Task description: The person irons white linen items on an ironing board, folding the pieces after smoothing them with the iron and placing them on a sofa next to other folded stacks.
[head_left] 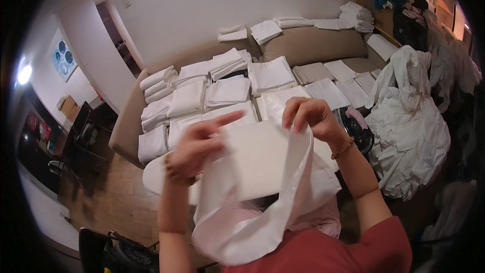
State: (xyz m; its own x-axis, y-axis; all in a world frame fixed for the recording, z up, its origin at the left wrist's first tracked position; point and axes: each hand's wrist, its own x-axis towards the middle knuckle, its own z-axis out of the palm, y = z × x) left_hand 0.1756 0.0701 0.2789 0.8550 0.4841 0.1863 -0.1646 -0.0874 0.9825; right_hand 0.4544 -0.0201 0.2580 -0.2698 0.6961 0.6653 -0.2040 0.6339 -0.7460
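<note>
A white cloth (pixel 261 240) hangs in a loose loop in front of my chest. My right hand (pixel 312 119) pinches one end of it between thumb and fingers. The other end rises to my left hand (pixel 202 140), which is motion-blurred; its index finger points out to the right while the cloth seems gripped under the thumb. Both hands are above a white padded ironing board (pixel 257 159). At the board's right end stands a dark clothes iron (pixel 354 131), with a pink cloth (pixel 357 117) over its handle.
Beyond the board, a brown sofa (pixel 314 45) bears several stacks of folded white cloths (pixel 227 91). A large heap of crumpled white fabric (pixel 409 140) lies to the right. A black chair or bag (pixel 129 252) is at lower left, on the wooden floor (pixel 125 193).
</note>
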